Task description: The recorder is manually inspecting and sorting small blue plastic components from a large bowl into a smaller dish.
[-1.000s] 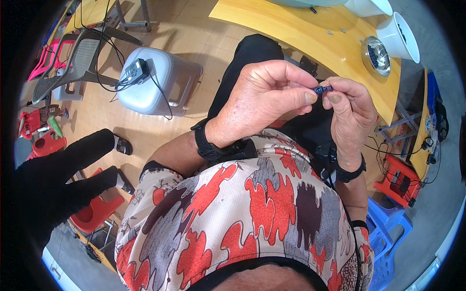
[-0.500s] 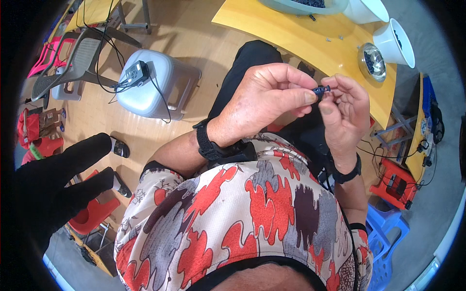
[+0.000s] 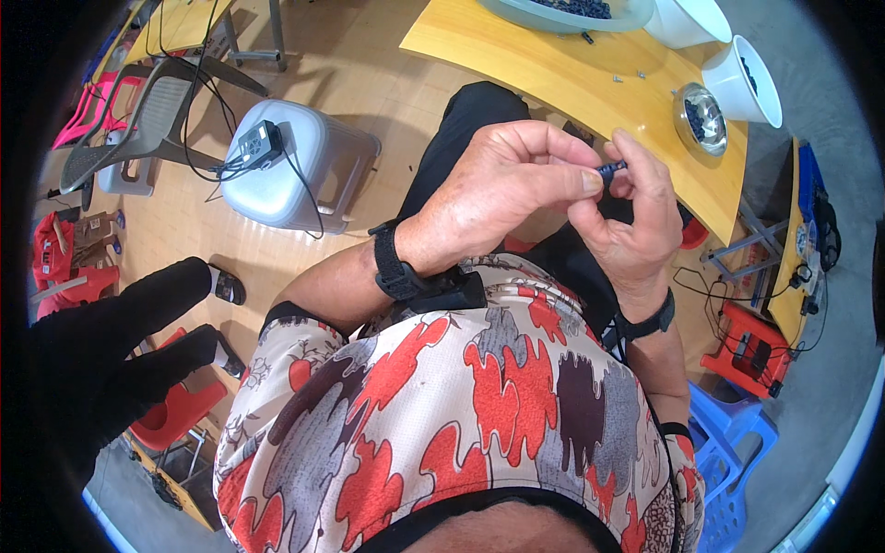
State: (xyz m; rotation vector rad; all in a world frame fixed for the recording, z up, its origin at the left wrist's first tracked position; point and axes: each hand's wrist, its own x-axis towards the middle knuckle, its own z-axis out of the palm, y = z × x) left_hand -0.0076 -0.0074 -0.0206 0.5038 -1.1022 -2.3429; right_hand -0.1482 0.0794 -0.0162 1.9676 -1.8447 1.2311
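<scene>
A small dark blue ribbed plastic piece (image 3: 612, 170) is pinched between the thumb and forefinger of my left hand (image 3: 502, 189), above my lap. Its free end points toward my right hand (image 3: 636, 226). My right hand is close by, fingers bent and thumb apart from the forefinger; nothing is visibly gripped in it. Whether its fingers touch the piece's end I cannot tell. Dark bits like this piece lie in a shiny metal bowl (image 3: 718, 140) on the yellow table (image 3: 516, 57), beyond my right hand.
A wide pale basin (image 3: 634, 18) full of dark pieces stands at the table's far side, beside two white buckets (image 3: 684, 26). Small bits (image 3: 641, 74) lie on the tabletop. Left of me is a grey stool (image 3: 309, 180) with a black cabled box (image 3: 261, 144). A person's dark-clad legs (image 3: 157, 309) show at left.
My right thumb and forefinger have come away from the end of the piece and spread apart, the thumb moving left and down. My left hand still pinches the piece in nearly the same place.
</scene>
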